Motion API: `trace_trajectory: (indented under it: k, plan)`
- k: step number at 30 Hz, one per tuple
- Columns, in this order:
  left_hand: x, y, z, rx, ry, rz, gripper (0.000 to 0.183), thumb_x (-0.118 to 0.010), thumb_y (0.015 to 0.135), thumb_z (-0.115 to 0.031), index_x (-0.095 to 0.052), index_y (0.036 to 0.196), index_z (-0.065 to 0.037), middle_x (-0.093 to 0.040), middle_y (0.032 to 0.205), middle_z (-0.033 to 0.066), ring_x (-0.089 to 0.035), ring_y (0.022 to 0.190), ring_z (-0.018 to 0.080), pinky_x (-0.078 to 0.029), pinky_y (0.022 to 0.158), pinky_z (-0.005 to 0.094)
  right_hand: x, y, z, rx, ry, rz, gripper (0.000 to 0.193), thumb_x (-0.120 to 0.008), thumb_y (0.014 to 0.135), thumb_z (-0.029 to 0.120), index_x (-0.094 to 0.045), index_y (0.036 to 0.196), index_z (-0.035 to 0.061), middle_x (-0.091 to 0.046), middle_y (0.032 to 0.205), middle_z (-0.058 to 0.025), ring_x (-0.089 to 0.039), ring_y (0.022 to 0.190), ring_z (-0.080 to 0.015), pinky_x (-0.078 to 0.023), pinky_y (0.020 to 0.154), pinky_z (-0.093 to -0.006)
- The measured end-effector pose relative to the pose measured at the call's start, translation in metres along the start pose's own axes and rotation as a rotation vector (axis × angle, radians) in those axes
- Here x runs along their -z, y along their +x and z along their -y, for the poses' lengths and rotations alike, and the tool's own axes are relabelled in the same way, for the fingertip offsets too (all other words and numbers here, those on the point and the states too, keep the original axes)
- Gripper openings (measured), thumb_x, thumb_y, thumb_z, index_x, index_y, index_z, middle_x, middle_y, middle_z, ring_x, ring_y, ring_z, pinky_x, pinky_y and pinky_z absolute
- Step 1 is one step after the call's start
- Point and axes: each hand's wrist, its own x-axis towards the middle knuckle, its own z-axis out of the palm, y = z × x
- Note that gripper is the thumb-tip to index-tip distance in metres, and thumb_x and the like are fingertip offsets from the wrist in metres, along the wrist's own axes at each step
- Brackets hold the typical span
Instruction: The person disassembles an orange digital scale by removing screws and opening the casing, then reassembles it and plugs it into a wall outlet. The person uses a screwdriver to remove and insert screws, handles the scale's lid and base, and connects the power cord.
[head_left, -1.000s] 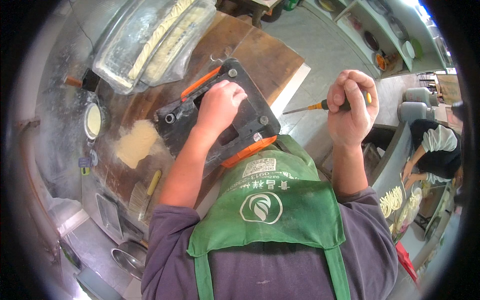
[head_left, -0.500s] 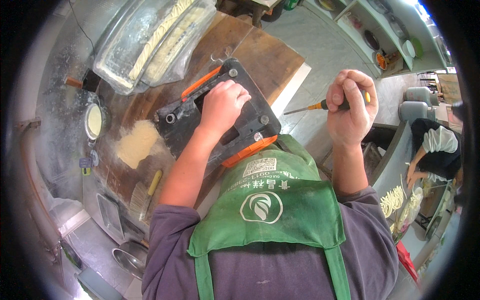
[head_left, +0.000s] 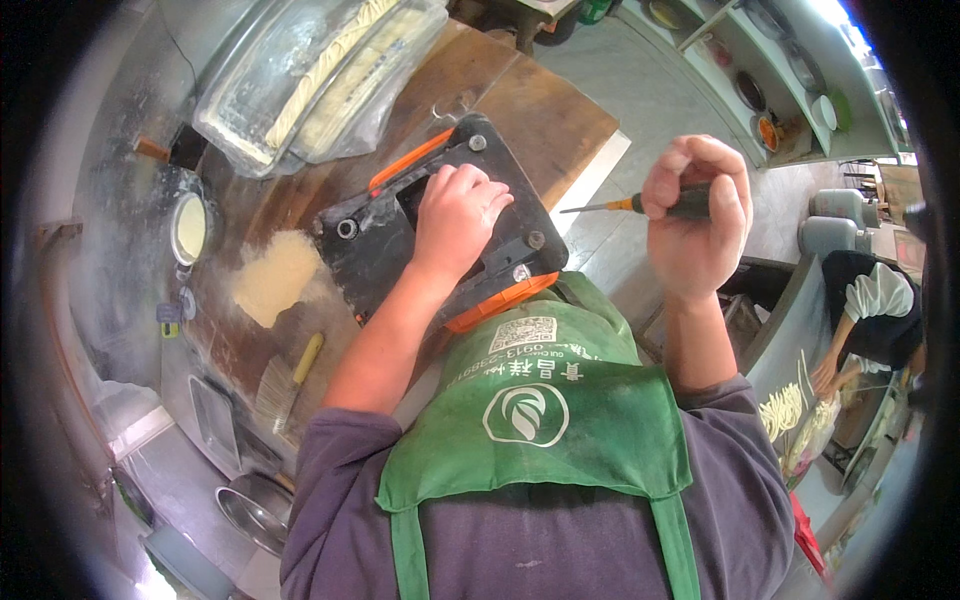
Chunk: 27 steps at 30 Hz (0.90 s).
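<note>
On the wooden table top lies a black device (head_left: 375,265) with orange sides, its round feet facing up, like an upturned weighing scale. My left hand (head_left: 461,215) rests on the middle of this underside, fingers bent and close together over a dark recess. Whether something small is in those fingers is hidden. To the right, off the device, my right hand (head_left: 700,215) is raised and closed around a screwdriver (head_left: 690,203) with a dark and yellow handle. Its thin shaft points left toward the device, and the tip is apart from it.
Loose flour (head_left: 277,277) and a brush (head_left: 297,375) are left of the device. Plastic-covered trays of dough (head_left: 320,90) stand at the far left, near a bowl (head_left: 188,230). Another person (head_left: 868,305) works at the right beside noodles (head_left: 782,410). Shelves (head_left: 700,60) hold dishes.
My right hand has turned a little, and the screwdriver shaft now lies closer to level. My left hand stays on the device. The whole view has shifted slightly.
</note>
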Motion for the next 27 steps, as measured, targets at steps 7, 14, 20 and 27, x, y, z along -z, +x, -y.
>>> trace_trajectory:
  k: [7, 14, 20, 27]
  plan:
    - [0.000, -0.004, 0.001, 0.077, -0.084, -0.016, 0.017, -0.084, 0.078, -0.016, -0.079, 0.092, -0.008, -0.064, 0.093, 0.0062, -0.059, 0.091, 0.0275, -0.051, 0.084, 0.0394, -0.021, 0.009, -0.037, -0.036, -0.060, 0.185, 0.046, -0.052, 0.102, 0.034, -0.061, 0.118, -0.0080, -0.064, 0.104, -0.0132, -0.058, 0.082, -0.0169, -0.048, 0.075, -0.0307]
    - [0.003, -0.003, 0.000, 0.086, -0.081, 0.015, 0.017, -0.083, 0.080, -0.018, -0.077, 0.092, -0.008, -0.064, 0.094, 0.0071, -0.059, 0.092, 0.0285, -0.050, 0.085, 0.0401, -0.036, 0.009, -0.054, -0.010, -0.146, 0.243, 0.037, -0.047, 0.103, 0.026, -0.063, 0.115, -0.0058, -0.064, 0.104, -0.0121, -0.058, 0.080, -0.0145, -0.049, 0.074, -0.0290]
    - [0.002, -0.003, 0.002, 0.059, -0.095, -0.003, 0.016, -0.083, 0.079, -0.016, -0.077, 0.091, -0.008, -0.064, 0.094, 0.0059, -0.059, 0.092, 0.0283, -0.050, 0.084, 0.0403, -0.039, 0.010, -0.058, -0.004, -0.122, 0.247, 0.039, -0.046, 0.105, 0.028, -0.063, 0.115, -0.0060, -0.064, 0.105, -0.0128, -0.059, 0.079, -0.0147, -0.050, 0.072, -0.0290]
    - [0.000, -0.004, 0.002, 0.064, -0.102, -0.012, 0.014, -0.082, 0.079, -0.015, -0.077, 0.090, -0.009, -0.064, 0.094, 0.0046, -0.059, 0.092, 0.0282, -0.050, 0.085, 0.0405, -0.041, 0.012, -0.060, 0.029, -0.128, 0.284, 0.039, -0.047, 0.106, 0.028, -0.062, 0.115, -0.0072, -0.064, 0.106, -0.0149, -0.059, 0.079, -0.0154, -0.049, 0.071, -0.0289]
